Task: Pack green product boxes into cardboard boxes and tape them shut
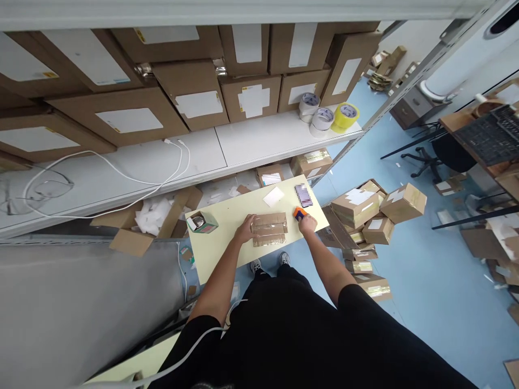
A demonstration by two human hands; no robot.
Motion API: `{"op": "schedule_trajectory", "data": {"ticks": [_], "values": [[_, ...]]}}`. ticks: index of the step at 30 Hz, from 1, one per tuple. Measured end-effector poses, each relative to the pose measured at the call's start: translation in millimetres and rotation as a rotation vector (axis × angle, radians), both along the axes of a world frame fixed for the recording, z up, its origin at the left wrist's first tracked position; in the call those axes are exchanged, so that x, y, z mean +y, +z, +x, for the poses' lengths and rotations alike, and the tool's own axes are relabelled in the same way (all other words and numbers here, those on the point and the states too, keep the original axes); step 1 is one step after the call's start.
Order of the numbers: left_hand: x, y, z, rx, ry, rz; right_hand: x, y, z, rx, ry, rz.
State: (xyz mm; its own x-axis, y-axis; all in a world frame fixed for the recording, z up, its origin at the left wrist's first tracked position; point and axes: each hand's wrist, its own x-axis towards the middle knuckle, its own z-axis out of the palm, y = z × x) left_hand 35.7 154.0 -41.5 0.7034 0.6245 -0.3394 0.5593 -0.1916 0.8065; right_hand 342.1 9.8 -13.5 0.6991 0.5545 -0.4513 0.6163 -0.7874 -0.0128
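At frame centre: flat brown taped-cardboard box [270,229] | I judge light, stiff, slippery; take side edges | left hand [245,229] touching left end, grasp unclear | right hand [308,224] clutching orange-and-blue handheld tool [300,213]

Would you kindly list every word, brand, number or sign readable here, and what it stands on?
No text is legible.
White tape rolls, yellow tape roll: printing too small.
Shelf-box labels: any print too blurred.
Pixelated item: obscured.
Handled carton: nothing readable.

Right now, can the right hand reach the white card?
Probably yes: nothing seems to block the way from the right hand to the white card, though that hand holds an orange tool.
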Motion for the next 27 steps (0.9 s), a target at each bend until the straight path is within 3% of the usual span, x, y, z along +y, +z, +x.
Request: {"op": "schedule_trajectory", "data": {"ticks": [5, 10, 14, 17, 21, 27], "values": [[1, -3.3, 0, -0.031, 0.008, -0.034, -13, 0, -1, 0.078, -0.036, -0.024], [4, -7.3, 0, -0.082, 0.02, -0.1, 1, 8, -48, 0.294, 0.059, 0.203], [1, -7.7, 3, -0.091, 0.041, -0.177, 14, 8, -78, 0.356, -0.024, 0.192], [-7, -7.1, 11, -0.046, 0.16, -0.17, 18, 8, -71, 0.424, -0.054, 0.188], [-28, -4.9, 20, -0.009, 0.345, -0.014, 12, 14, -46, 0.541, -0.018, 0.228], [-44, -5.5, 2, -0.053, 0.356, -0.01, 0, 28, -40, 0.709, 0.016, 0.288]]}}
